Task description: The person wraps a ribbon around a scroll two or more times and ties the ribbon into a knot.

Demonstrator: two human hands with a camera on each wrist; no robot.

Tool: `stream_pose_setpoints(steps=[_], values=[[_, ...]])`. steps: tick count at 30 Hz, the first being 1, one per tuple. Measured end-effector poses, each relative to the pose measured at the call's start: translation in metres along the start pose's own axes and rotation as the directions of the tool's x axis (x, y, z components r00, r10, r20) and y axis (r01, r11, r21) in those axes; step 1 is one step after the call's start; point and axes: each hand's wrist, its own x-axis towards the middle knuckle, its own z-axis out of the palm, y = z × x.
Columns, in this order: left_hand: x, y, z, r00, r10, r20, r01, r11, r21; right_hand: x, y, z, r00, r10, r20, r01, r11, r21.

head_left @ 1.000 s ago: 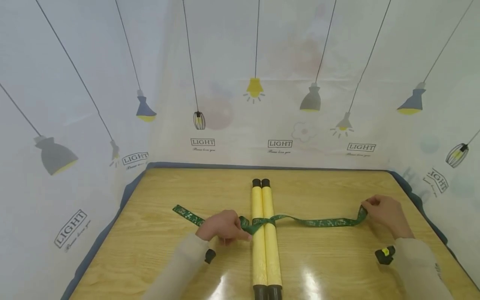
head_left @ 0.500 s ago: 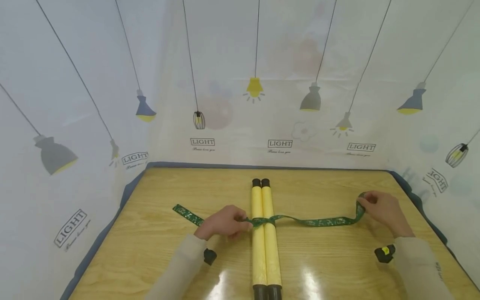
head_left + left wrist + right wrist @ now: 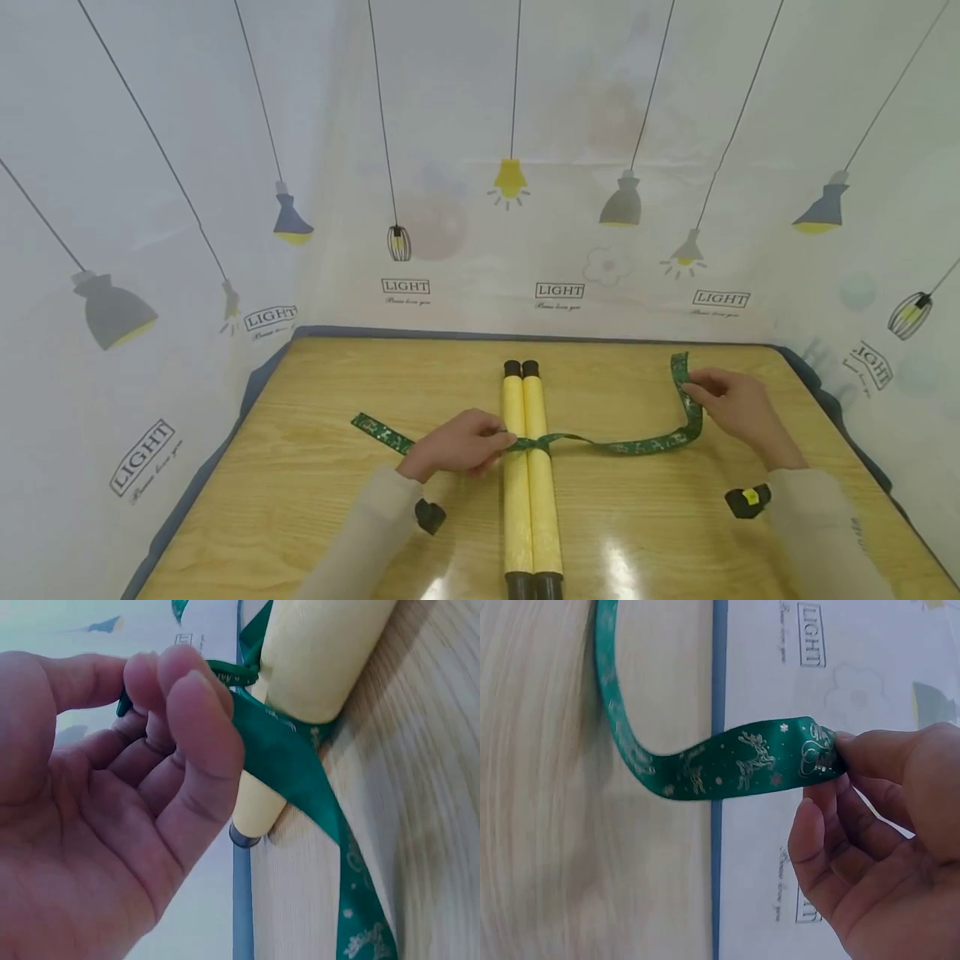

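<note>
From my remote seat I have both hands on one reindeer-printed green ribbon [image 3: 757, 761]. My left hand [image 3: 459, 443] pinches it between thumb and fingers just beside two pale yellow rods [image 3: 518, 508], and one loose tail [image 3: 381, 433] runs out past that wrist over the wooden tabletop [image 3: 637, 525]. My right hand [image 3: 738, 410], well apart from the rods, pinches the other tail [image 3: 690, 408] near its tip, which pokes up beyond the fingertips. The rods lie side by side between my hands, much nearer the left. As I judge it, the wrapping is done: the ribbon goes around both rods and crosses over them by my left fingertips. Whether that crossing is a full knot, I cannot tell. Fastening seems to be what is left: I see no bow, and the stretch towards my right hand hangs slack
</note>
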Motion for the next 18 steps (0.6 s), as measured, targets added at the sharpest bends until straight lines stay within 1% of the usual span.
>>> stream_pose_setpoints(steps=[7, 12, 18], values=[[0.003, 0.007, 0.008, 1.000, -0.008, -0.029, 0.006, 0.997, -0.076, 0.005, -0.029, 0.008, 0.996, -0.092, 0.013, 0.091, 0.996, 0.020], [0.004, 0.012, 0.011, 0.999, -0.017, -0.041, 0.013, 0.995, -0.098, 0.009, -0.045, 0.018, 0.989, -0.139, 0.041, 0.136, 0.989, 0.064], [0.006, 0.014, 0.014, 0.998, -0.022, -0.052, 0.016, 0.994, -0.104, 0.014, -0.059, 0.034, 0.979, -0.195, 0.061, 0.190, 0.978, 0.080]])
